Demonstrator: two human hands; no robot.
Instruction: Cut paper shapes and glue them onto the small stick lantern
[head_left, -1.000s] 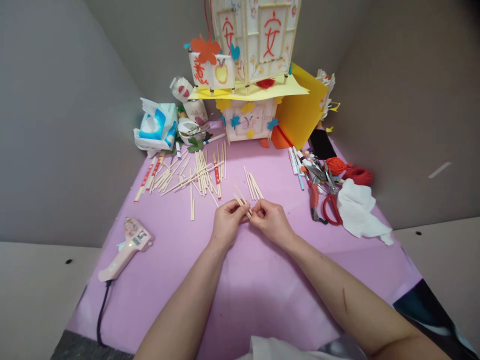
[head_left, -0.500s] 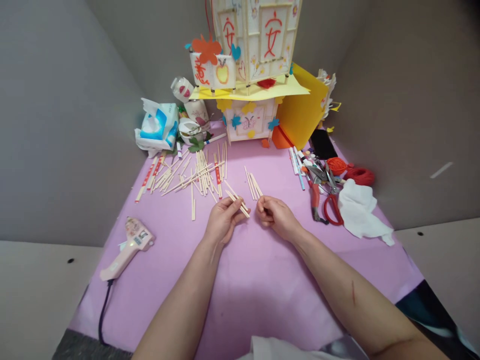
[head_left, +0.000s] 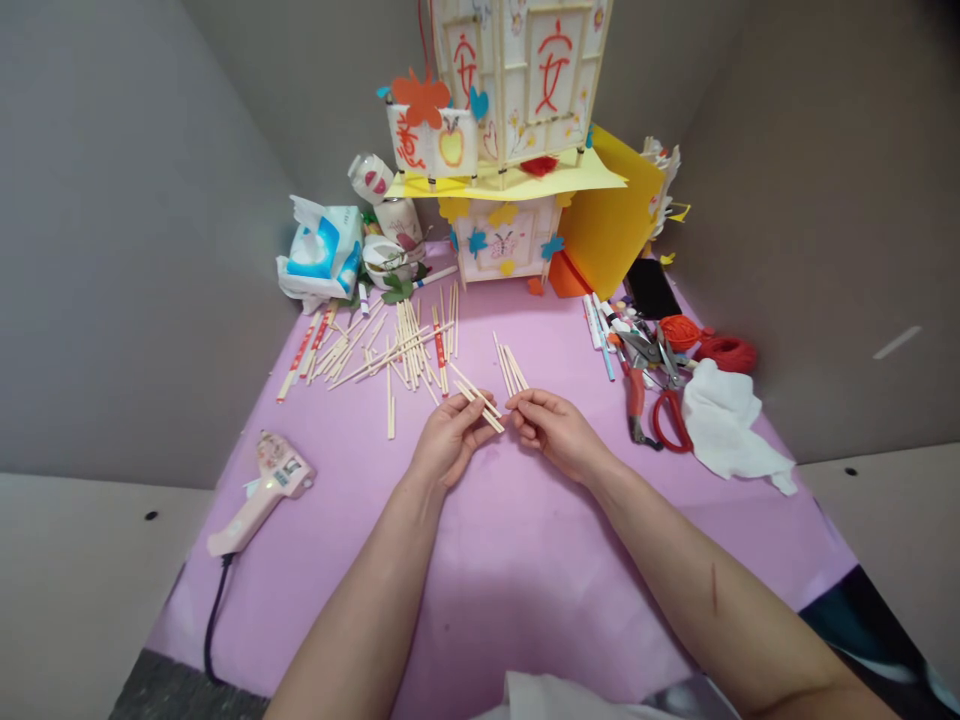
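My left hand (head_left: 452, 432) is closed on a few short wooden sticks (head_left: 480, 403), pinched between thumb and fingers and slanting down to the right. Close beside it, my right hand (head_left: 553, 428) has its thumb and fingers pressed together near the ends of the left hand's sticks; what it holds, if anything, is too small to make out. Several short sticks (head_left: 510, 366) lie just beyond the right hand's fingers. A larger loose pile of wooden sticks (head_left: 409, 340) is spread on the purple table (head_left: 517, 580), farther left.
A pink glue gun (head_left: 262, 490) with a black cord lies left. A decorated paper lantern house (head_left: 517, 240) stands at the back. Pliers (head_left: 636, 400), scissors (head_left: 673, 420), red yarn (head_left: 726, 353) and white cloth (head_left: 731, 420) lie right. A tissue pack (head_left: 324, 250) sits back left.
My right hand has moved slightly left toward the left hand, and its fingers have loosened from a tighter curl. The left hand keeps its sticks. The whole view has shifted slightly.
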